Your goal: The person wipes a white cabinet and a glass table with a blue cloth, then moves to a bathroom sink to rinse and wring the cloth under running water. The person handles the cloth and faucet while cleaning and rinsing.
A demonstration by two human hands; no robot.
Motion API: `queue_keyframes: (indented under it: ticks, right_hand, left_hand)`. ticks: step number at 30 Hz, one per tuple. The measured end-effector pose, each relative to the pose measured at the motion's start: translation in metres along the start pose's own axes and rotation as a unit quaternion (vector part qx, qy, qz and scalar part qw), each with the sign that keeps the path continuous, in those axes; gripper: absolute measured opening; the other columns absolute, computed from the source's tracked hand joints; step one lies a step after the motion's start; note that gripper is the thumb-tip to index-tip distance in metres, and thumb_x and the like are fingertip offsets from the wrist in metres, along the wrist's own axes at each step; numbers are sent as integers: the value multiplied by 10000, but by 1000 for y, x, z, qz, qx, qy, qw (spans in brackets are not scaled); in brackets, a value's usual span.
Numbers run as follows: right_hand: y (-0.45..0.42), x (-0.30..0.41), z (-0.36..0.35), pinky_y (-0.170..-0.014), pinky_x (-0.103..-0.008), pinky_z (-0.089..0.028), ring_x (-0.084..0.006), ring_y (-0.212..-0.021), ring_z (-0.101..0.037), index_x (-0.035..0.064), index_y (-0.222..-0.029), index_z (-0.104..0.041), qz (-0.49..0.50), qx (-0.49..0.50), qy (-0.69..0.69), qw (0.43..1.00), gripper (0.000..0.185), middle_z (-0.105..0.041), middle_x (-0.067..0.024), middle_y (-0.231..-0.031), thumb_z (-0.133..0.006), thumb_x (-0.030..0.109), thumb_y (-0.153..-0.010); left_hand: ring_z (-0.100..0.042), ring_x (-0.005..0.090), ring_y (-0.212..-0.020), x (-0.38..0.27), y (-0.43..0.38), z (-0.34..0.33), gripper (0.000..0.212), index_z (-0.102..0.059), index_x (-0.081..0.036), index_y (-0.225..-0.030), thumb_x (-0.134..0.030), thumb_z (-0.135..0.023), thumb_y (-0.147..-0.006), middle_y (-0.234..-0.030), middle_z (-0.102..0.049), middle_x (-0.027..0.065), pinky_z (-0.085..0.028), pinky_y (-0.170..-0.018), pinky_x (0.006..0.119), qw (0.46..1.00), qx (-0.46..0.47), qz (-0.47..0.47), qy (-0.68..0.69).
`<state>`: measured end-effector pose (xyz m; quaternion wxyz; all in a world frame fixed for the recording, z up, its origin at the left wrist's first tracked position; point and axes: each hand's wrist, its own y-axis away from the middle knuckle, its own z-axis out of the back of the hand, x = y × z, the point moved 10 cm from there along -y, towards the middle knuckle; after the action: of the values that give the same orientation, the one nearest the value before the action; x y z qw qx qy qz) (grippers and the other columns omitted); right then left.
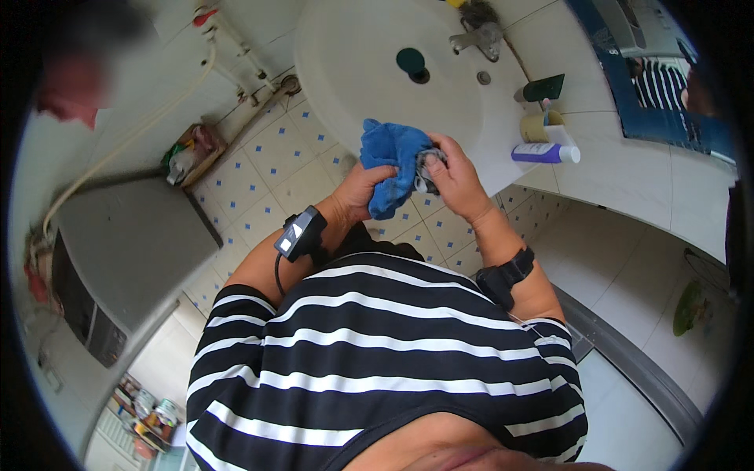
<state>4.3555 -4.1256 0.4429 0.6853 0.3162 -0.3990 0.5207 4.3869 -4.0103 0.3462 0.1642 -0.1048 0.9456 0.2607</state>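
Note:
My left hand [360, 189] grips a crumpled blue cloth [392, 154], with the thumb pressed over its near side. My right hand [458, 179] pinches a bunched grey-and-white cloth [425, 168] right against the blue one. Whether the two cloths are joined cannot be told. Both hands are above the near edge of a white washbasin [353, 65]. In the basin, a dark green round stopper [410, 60] appears beside the drain hole [420, 76].
A metal faucet [480, 41] is at the basin's back. On the right ledge are a green tube [542, 88], a yellowish cup [533, 128] and a purple bottle [537, 153]. Left are a grey washing machine [135, 235], a pale hose [141, 138] and a box of bags [197, 153].

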Motion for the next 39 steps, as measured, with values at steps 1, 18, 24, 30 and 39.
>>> queue_keyframes:
  ticks: [1, 18, 24, 30, 39]
  right_hand:
    - [-15, -19, 6, -985, -354, -444, -280, -1167, -553, 31, -1326, -489, -42, 15, -85, 995, 395, -569, -146, -1264, -542, 219, -982]
    - [-155, -207, 143, -594, -291, -449, -200, -694, -552, 15, -950, -543, -398, -275, -410, 773, 305, -593, -102, -806, -465, 300, -1025]
    - [-175, -196, 165, -592, -283, -397, -177, -705, -495, 34, -923, -547, -355, -277, -427, 784, 247, -530, -48, -768, -450, 244, -1010]
    - [-158, -205, 142, -664, -300, -428, -183, -788, -529, 43, -1015, -574, -301, -272, -512, 757, 261, -575, -56, -871, -457, 276, -1014]
    - [-189, -266, 43, -858, -387, -489, -243, -1025, -577, 23, -1193, -548, -342, -135, -313, 876, 384, -598, -99, -1166, -586, 328, -964]
  left_hand:
    - [-668, 244, -842, -12, -23, 5, 419, -531, -43, -1253, -97, -613, -845, -993, -651, 102, -575, -727, 374, 1000, -19, -8, 7]
    - [-664, 226, -733, -53, -278, 80, 215, -645, -10, -1093, -16, -581, -888, -949, -689, 118, -548, -618, 331, 987, -143, -45, -52]
    - [-668, 219, -729, -54, -312, 85, 212, -668, -24, -1060, -4, -606, -858, -960, -700, 97, -550, -610, 330, 961, -237, -66, -123]
    - [-669, 208, -711, -60, -340, 83, 198, -683, -15, -1017, 10, -603, -838, -927, -703, 93, -551, -585, 321, 972, -192, -93, -99]
    - [-651, 191, -759, -70, -291, 47, 301, -684, -16, -948, -281, -683, -805, -846, -684, 122, -537, -685, 349, 926, -165, -45, -336]
